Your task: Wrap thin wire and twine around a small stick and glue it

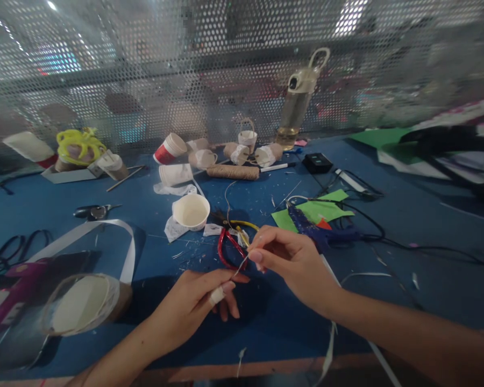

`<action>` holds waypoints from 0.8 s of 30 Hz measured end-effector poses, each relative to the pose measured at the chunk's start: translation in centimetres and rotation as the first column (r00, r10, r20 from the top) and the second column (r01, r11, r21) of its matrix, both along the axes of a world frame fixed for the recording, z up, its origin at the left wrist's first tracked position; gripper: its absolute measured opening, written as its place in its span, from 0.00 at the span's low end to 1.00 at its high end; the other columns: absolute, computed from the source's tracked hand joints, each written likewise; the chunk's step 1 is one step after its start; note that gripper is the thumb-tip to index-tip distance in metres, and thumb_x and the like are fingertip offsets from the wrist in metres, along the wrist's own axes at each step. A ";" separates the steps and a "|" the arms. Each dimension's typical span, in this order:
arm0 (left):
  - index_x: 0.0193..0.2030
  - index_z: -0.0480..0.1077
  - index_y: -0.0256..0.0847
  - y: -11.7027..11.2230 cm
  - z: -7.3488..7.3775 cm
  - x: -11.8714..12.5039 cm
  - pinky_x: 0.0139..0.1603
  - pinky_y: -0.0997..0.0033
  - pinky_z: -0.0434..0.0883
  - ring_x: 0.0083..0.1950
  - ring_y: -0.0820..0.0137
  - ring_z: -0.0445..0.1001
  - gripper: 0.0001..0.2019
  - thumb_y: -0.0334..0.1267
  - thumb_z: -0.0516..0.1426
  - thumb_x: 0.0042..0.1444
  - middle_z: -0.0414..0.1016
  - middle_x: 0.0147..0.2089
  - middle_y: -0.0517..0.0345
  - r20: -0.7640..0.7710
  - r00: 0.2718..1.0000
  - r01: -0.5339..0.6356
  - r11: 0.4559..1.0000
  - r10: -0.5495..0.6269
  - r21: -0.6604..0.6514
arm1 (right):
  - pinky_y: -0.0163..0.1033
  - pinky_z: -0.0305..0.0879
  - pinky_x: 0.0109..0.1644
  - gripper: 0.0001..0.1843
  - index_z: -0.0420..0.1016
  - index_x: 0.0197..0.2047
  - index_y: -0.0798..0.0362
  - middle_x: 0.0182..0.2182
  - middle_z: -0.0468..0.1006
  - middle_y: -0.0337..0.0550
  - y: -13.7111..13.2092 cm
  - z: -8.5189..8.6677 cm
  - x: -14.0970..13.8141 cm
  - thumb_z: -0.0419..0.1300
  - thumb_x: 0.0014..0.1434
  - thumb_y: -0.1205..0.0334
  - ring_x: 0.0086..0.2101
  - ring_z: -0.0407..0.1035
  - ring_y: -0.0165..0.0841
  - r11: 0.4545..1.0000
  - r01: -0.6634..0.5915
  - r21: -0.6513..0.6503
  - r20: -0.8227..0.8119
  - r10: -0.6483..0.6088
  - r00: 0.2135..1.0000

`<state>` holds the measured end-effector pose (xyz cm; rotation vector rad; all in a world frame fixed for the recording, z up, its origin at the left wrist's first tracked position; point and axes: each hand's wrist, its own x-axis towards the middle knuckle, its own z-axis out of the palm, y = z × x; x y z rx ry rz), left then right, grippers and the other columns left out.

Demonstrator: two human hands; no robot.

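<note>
My left hand point(204, 303) and my right hand point(294, 260) meet over the blue table point(266, 317), both pinched on a thin pale strand of twine point(241, 266) that runs between their fingertips. A white bandage wraps one finger of the left hand. Just behind the fingers lie red-handled pliers point(229, 247) and yellow-handled scissors point(246, 226). A white paper cup point(191, 210) stands open-side up behind them. A blue glue gun point(318, 231) lies right of my right hand on green paper point(312, 209).
A twine spool point(233, 172), several paper cups and small cup baskets point(248, 137) sit at the back by a water bottle point(298, 102). A twine-wrapped cup with a white ribbon handle point(84, 301) lies near left. Cables cross the right side. A perforated metal screen stands behind the table.
</note>
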<state>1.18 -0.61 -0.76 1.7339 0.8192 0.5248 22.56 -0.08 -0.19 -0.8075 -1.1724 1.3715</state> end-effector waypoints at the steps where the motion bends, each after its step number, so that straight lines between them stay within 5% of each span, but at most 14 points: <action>1: 0.51 0.76 0.37 0.0 0.0 -0.1 0.32 0.75 0.74 0.26 0.72 0.77 0.18 0.44 0.49 0.71 0.82 0.29 0.52 0.009 1.000 0.002 1.000 -0.001 -0.031 | 0.31 0.67 0.28 0.06 0.80 0.29 0.53 0.28 0.77 0.37 0.0 0.0 0.0 0.71 0.55 0.64 0.24 0.67 0.24 1.000 -0.001 0.008 0.003 0.001 1.000; 7: 0.45 0.73 0.37 -0.1 0.0 -0.6 0.24 0.80 0.69 0.20 0.75 0.74 0.17 0.48 0.49 0.70 0.82 0.26 0.53 0.236 0.972 0.125 0.890 -0.020 -0.438 | 0.31 0.70 0.29 0.02 0.84 0.34 0.53 0.32 0.78 0.41 -0.2 0.3 0.0 0.68 0.58 0.66 0.25 0.68 0.24 0.994 -0.093 0.054 -0.008 0.093 0.996; 11: 0.44 0.73 0.37 0.0 0.0 -0.6 0.23 0.81 0.69 0.19 0.76 0.73 0.18 0.49 0.50 0.70 0.82 0.25 0.52 0.268 0.962 0.176 0.851 -0.044 -0.495 | 0.29 0.70 0.30 0.03 0.84 0.35 0.51 0.33 0.78 0.40 -0.2 0.0 0.0 0.67 0.60 0.67 0.27 0.69 0.23 0.991 -0.113 0.077 -0.026 0.115 0.993; 17: 0.52 0.75 0.38 0.0 -0.1 -0.1 0.30 0.77 0.74 0.25 0.73 0.76 0.16 0.45 0.52 0.69 0.82 0.26 0.55 0.064 0.997 -0.027 0.987 0.038 -0.156 | 0.28 0.67 0.29 0.03 0.81 0.32 0.52 0.30 0.76 0.37 -0.2 -0.2 0.0 0.69 0.58 0.65 0.25 0.68 0.22 0.997 -0.020 0.080 0.036 0.017 0.999; 21: 0.50 0.77 0.38 0.0 -0.4 -0.2 0.31 0.76 0.73 0.25 0.73 0.76 0.15 0.41 0.53 0.69 0.81 0.26 0.56 -0.028 0.997 -0.065 0.983 0.071 0.174 | 0.29 0.67 0.30 0.05 0.79 0.30 0.52 0.28 0.76 0.36 -0.3 -0.1 0.0 0.70 0.57 0.65 0.26 0.68 0.23 0.995 0.010 0.103 0.074 -0.018 0.997; 24: 0.51 0.77 0.37 0.0 -0.5 -0.3 0.32 0.76 0.73 0.25 0.73 0.76 0.16 0.41 0.51 0.69 0.80 0.26 0.56 -0.033 0.997 -0.057 0.977 0.065 0.207 | 0.29 0.67 0.30 0.04 0.80 0.31 0.52 0.29 0.75 0.36 -0.3 -0.2 0.0 0.70 0.57 0.66 0.26 0.67 0.23 0.993 0.015 0.114 0.094 -0.026 0.995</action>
